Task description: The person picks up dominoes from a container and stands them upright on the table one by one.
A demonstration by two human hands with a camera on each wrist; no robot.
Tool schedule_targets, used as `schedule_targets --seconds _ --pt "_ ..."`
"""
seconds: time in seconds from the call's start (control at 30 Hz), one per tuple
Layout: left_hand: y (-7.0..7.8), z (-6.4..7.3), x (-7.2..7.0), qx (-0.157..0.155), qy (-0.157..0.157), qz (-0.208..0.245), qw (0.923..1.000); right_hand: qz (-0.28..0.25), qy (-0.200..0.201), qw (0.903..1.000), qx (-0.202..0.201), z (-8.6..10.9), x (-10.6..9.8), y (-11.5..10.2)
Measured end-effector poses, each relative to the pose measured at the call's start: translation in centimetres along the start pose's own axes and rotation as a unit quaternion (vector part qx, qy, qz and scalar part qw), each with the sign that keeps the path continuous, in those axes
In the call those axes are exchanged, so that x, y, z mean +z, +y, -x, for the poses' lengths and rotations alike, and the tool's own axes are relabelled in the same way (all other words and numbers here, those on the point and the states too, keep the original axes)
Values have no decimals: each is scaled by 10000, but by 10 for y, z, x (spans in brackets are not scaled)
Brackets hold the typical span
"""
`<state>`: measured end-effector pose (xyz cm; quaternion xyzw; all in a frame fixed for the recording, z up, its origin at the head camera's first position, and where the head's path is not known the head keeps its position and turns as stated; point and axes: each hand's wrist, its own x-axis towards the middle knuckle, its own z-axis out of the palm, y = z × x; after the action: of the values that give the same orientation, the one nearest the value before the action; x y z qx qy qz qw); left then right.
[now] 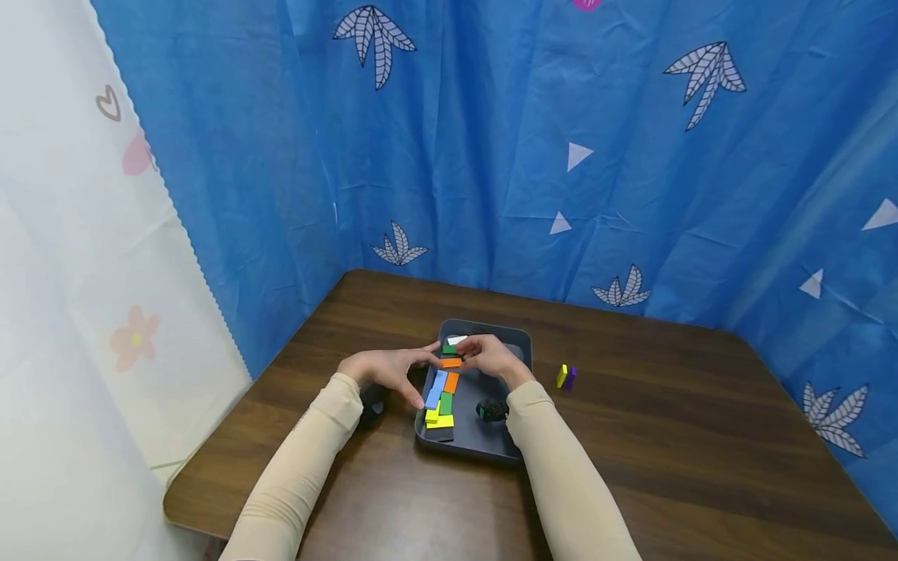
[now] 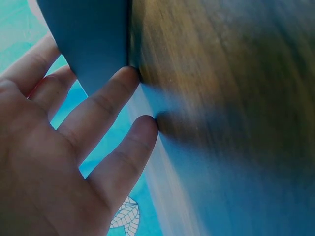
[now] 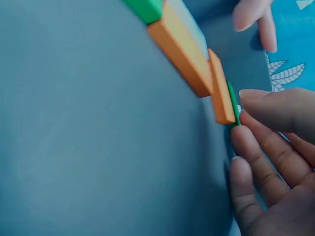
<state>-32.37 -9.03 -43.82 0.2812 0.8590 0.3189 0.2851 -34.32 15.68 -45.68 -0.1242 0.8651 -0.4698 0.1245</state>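
In the head view a dark grey tray [image 1: 484, 436] holds a curving line of flat coloured blocks along its left side. My right hand [image 1: 489, 354] reaches into the far end. Its thumb and fingertips pinch at a white block [image 1: 456, 340], right beside a green block [image 1: 449, 350]; the fingers hide part of both. Just nearer are two orange blocks [image 1: 451, 382], seen large in the right wrist view with the green block's thin edge [image 3: 231, 101]. My left hand [image 1: 393, 372] spans the tray's left rim, thumb and fingers spread, holding nothing.
Blue [image 1: 435, 389], yellow [image 1: 440, 421] and black blocks [image 1: 440, 435] continue the line towards the tray's near left corner. A yellow block [image 1: 562, 376] and a purple block [image 1: 570, 379] stand on the brown table [image 1: 666, 436] right of the tray. A blue curtain [image 1: 491, 156] hangs behind.
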Motion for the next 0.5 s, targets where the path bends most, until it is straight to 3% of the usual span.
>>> schedule_targets --seconds 0.2,0.5 --pt "0 -1 0 -34 -12 24 10000 -134 -22 9997 187 -2 5 7" --pt "2 1 0 13 -23 16 10000 268 97 9995 153 -3 8 7"
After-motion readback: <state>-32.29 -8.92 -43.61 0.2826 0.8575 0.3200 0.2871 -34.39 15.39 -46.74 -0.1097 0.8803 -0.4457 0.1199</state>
